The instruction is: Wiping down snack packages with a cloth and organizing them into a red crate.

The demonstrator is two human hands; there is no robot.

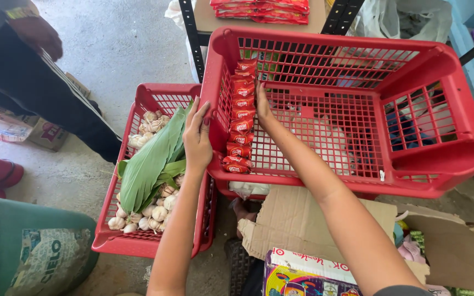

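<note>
Left hand (197, 137) grips the big red crate's (440, 159) left rim; right hand (261, 104), fingers loosely spread, touches the packet row (240, 118) inside along that wall; packets likely light, crinkly, slippery, best pinched by edges.

Bright, even daylight, soft shadows, sharp focus, slight wide-angle bending at edges.

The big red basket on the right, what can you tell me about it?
The big red basket is moulded plastic with lattice walls and floor, upright and mostly bare. A row of small red packets stands along its left wall. The left hand grips that wall's rim from outside; the right hand rests inside against the packets.
</note>
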